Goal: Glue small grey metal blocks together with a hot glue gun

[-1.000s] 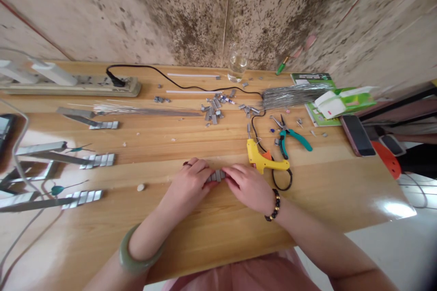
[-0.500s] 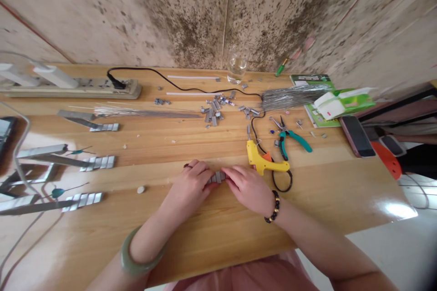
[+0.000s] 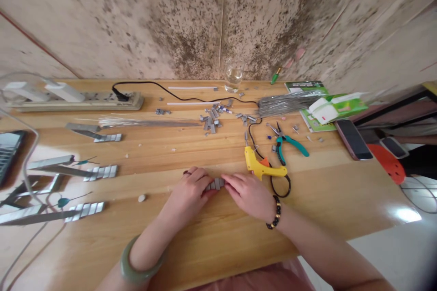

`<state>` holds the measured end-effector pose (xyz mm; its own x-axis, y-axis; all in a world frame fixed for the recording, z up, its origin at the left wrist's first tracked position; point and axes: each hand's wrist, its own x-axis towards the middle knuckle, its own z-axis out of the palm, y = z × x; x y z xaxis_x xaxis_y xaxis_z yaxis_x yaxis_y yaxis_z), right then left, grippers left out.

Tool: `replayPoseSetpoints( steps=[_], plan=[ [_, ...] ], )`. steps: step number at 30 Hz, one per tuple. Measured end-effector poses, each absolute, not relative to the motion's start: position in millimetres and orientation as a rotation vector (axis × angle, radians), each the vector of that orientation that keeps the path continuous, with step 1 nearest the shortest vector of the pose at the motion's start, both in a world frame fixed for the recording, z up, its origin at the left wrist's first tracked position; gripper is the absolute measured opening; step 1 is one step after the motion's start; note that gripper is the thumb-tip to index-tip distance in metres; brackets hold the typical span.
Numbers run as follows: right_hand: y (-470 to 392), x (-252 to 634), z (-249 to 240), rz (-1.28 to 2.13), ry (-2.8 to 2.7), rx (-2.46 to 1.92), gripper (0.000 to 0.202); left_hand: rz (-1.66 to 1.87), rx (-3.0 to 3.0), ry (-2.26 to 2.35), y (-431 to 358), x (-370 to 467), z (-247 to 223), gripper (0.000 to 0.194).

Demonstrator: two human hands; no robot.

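Observation:
Close to the table's front, a small grey stepped piece [image 3: 217, 184] made of flat strips lies between my two hands. My left hand [image 3: 191, 189] wears a ring and pinches the piece's left end with thumb and fingers. At its right end, the fingertips of my right hand [image 3: 246, 191] are closed on the same piece. My fingers hide both ends. Just beyond my right hand lies a yellow glue gun [image 3: 256, 163] with an orange trigger. Farther back is a pile of small grey pieces [image 3: 210, 120].
Teal-handled pliers [image 3: 292, 143] lie right of the glue gun. Behind are a wire bundle [image 3: 287, 103], a glass of water [image 3: 234, 79] and a power strip [image 3: 102, 101]. Grey stepped assemblies [image 3: 100, 173] stand at left. A phone [image 3: 354, 140] rests at the right edge.
The camera view has tilted slightly, so the whole scene sits a little lower. Both hands keep hold of the grey piece with hardly any visible movement.

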<state>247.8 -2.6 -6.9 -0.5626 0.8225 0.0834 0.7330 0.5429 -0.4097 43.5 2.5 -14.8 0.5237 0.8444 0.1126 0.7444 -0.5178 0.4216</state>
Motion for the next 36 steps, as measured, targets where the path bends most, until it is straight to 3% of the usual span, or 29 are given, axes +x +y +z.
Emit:
replayPoseSetpoints(
  steps=[7,12,18,25,29,36],
  plan=[
    [21,278,17,0.316,-2.285,-1.435,0.027,0.523,2.437,1.316,3,42,-17,0.008],
    [20,308,29,0.059,-2.463,-1.762,0.036,0.478,2.445,1.319,4,41,-16,0.007],
    [-2,317,24,0.007,-2.649,-1.825,0.049,0.541,2.464,1.287,5,41,-16,0.008],
    [1,316,7,-0.186,-2.58,-1.877,0.046,0.6,2.416,1.271,6,40,-16,0.003],
    [3,327,10,-0.076,-2.508,-1.796,0.04,0.597,2.366,1.259,9,36,-17,0.004],
    [12,315,35,0.586,-2.261,-1.344,0.013,0.707,2.208,1.246,17,24,-8,0.014]
  ],
)
